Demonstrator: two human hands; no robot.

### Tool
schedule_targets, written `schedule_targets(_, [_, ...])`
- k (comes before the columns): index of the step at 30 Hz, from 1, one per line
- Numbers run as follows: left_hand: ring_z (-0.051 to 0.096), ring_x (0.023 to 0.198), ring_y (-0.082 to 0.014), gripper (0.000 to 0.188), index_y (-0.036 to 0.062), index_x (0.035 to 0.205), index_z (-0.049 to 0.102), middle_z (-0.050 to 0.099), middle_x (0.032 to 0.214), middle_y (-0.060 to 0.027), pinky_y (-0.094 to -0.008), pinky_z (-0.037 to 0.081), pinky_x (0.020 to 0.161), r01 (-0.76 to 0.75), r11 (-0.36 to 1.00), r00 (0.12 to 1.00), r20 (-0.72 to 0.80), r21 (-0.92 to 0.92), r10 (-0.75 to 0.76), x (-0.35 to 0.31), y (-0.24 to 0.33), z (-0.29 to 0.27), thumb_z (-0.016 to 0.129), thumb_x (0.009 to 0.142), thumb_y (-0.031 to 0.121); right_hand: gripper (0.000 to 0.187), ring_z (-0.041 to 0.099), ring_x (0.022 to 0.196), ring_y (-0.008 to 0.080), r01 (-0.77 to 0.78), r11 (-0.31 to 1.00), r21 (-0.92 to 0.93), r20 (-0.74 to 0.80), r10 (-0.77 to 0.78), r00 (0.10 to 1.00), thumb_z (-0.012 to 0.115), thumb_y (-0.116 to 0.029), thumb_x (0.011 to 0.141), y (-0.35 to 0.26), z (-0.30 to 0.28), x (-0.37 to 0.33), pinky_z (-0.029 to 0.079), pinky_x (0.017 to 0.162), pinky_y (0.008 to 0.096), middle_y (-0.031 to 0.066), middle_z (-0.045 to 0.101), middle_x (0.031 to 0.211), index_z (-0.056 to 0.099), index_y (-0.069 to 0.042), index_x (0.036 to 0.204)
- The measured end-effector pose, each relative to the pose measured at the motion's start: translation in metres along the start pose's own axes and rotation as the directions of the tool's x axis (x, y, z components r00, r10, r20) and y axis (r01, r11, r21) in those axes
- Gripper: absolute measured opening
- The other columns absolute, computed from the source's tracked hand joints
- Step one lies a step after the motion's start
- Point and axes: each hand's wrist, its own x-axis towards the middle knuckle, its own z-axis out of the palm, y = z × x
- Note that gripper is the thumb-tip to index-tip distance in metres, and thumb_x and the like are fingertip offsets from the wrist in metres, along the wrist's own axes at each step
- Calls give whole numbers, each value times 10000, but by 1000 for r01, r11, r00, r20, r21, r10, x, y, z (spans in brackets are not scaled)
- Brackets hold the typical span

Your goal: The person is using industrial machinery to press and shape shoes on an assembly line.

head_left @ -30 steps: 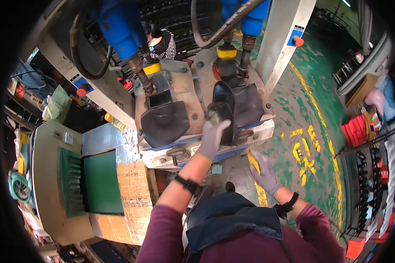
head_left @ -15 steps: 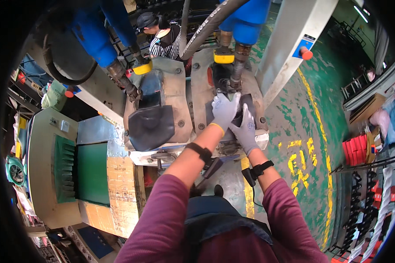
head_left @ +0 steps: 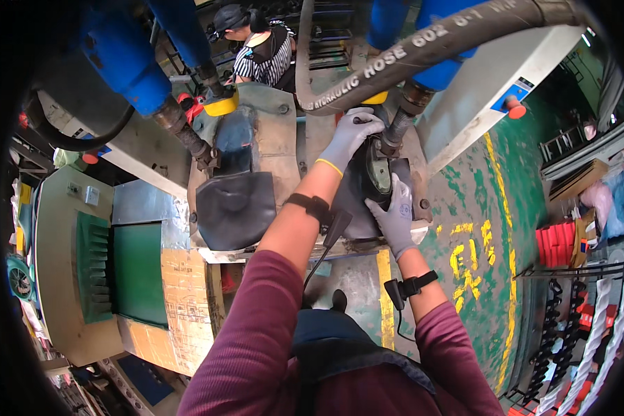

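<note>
A dark shoe [head_left: 378, 170] with a grey-green sole facing up lies on the black rubber pad [head_left: 350, 201] of the press's right station. My right hand [head_left: 396, 216], in a light grey glove, grips its near end, thumb on one side and fingers on the other. At the far end my left hand [head_left: 352, 139], gloved alike, has its fingers curled in; what they hold is hidden. Close to the right of the shoe a metal press rod [head_left: 397, 125] slants down.
A thick black hydraulic hose [head_left: 423, 52] arches over the right station. To the left is a second station with a black pad [head_left: 236, 208] and a blue cylinder [head_left: 125, 62]. A person in a striped top [head_left: 267, 59] is beyond the press. Red button [head_left: 514, 107] on the right post.
My left hand has moved away from me to the shoe's far end, and the sole has come into view. My right hand stays by the near end. The view has shifted, bringing the hose closer.
</note>
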Motion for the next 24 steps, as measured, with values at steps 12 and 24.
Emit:
schedule_targets(12, [369, 1375, -243, 361, 61, 1266, 611, 377, 1491, -166, -324, 295, 1108, -68, 990, 974, -208, 120, 92, -42, -39, 0, 517, 1005, 292, 872, 460, 1194, 396, 64, 994, -93, -4, -65, 998, 783, -355, 741, 2, 1, 4, 354, 1036, 435, 231, 483, 1319, 370, 18, 1413])
schedule_targets(24, [261, 1447, -231, 471, 26, 1371, 511, 311, 1549, -154, -318, 233, 1143, 51, 966, 997, -67, 254, -34, -3, -62, -21, 406, 1037, 341, 849, 472, 1200, 385, 60, 996, -68, 93, -54, 994, 788, -380, 722, 9, 1, 42, 372, 1038, 436, 231, 512, 1289, 423, 41, 1362])
